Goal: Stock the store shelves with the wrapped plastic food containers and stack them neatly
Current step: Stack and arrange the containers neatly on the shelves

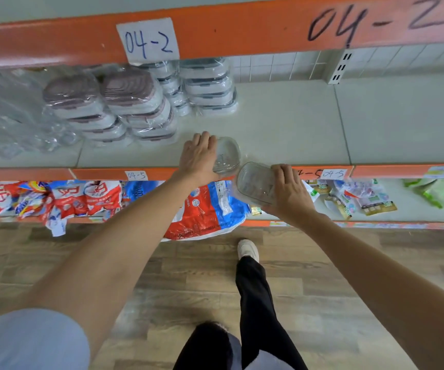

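My left hand (198, 156) holds a clear plastic container (227, 155) at the front of the grey middle shelf (282, 129). My right hand (290, 192) grips a second clear container (255, 182), tilted on its side just in front of the shelf's orange edge. Behind and left stand stacks of wrapped containers: two with dusky pink lids (135, 102) and one with grey-rimmed lids (210, 86). More clear wrapped items (15, 121) lie at the far left of the shelf.
An orange beam (242, 30) labelled 04-2 runs overhead. The lower shelf holds red, white and blue bags (205, 209) and small packets (362, 196). The right half of the middle shelf is bare. My leg and white shoe (247, 249) are on the wooden floor.
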`<action>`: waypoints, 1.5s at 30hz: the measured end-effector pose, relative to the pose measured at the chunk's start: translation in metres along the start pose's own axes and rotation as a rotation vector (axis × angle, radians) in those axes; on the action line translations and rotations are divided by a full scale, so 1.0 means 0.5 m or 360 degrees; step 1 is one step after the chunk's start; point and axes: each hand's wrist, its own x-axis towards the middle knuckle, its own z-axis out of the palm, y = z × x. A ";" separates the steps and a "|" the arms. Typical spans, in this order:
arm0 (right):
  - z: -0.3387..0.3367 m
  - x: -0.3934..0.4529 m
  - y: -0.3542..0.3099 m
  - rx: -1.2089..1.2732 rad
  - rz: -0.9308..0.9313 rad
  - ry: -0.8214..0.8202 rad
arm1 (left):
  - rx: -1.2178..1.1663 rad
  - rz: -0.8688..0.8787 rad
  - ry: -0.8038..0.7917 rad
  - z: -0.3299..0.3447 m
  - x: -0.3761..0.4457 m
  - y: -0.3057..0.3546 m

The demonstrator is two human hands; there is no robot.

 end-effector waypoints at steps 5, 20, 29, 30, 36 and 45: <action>-0.060 -0.074 -0.078 -0.0044 -0.0189 -0.0027 | 0.0015 -0.0090 0.0022 -0.085 -0.147 -0.033; -0.469 -0.114 -0.256 -0.0359 -0.0435 0.0592 | -0.0092 -0.0261 0.0585 -0.450 -0.343 -0.116; -0.657 -0.002 -0.243 -0.0356 -0.0287 0.0693 | -0.0165 -0.0183 0.0640 -0.642 -0.190 -0.151; -0.678 0.019 -0.238 -0.0361 -0.0276 0.0713 | -0.0169 -0.0173 0.0640 -0.661 -0.166 -0.153; -0.790 0.154 -0.219 -0.0431 -0.0231 0.0700 | -0.0194 -0.0114 0.0653 -0.748 -0.043 -0.157; -0.864 0.299 -0.167 -0.0460 -0.0271 0.0622 | -0.0260 -0.0147 0.0704 -0.779 0.053 -0.177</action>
